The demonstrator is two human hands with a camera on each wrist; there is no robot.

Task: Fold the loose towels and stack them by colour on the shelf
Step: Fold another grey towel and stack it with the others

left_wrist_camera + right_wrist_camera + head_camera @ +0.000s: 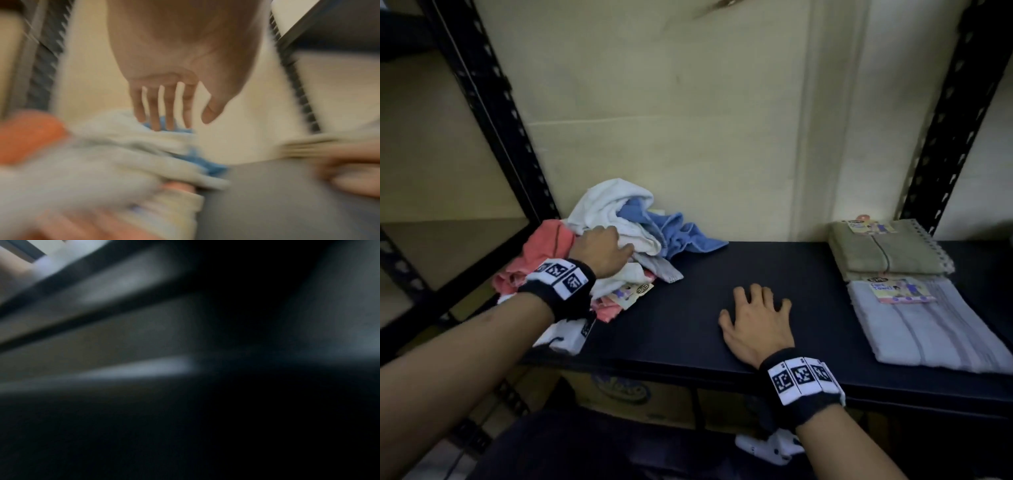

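Observation:
A heap of loose towels lies at the left of the black shelf board [774, 267]: a white towel [613, 209] on top, a blue towel [678, 233] behind it and a coral towel [544, 250] at the left. My left hand [619, 248] reaches into the heap, fingers touching the white towel. The blurred left wrist view shows my left hand [180, 120] with straight, spread fingers [154, 113] over the white towel [131, 142] and blue towel [197, 157]. My right hand [753, 305] lies flat on the bare board, holding nothing. The right wrist view is dark.
At the right of the board lie a folded olive towel [883, 246] and, in front of it, a folded pale grey towel [935, 332], both with paper labels. Black perforated uprights [493, 102] [955, 120] flank the shelf. A cardboard box [626, 394] sits below.

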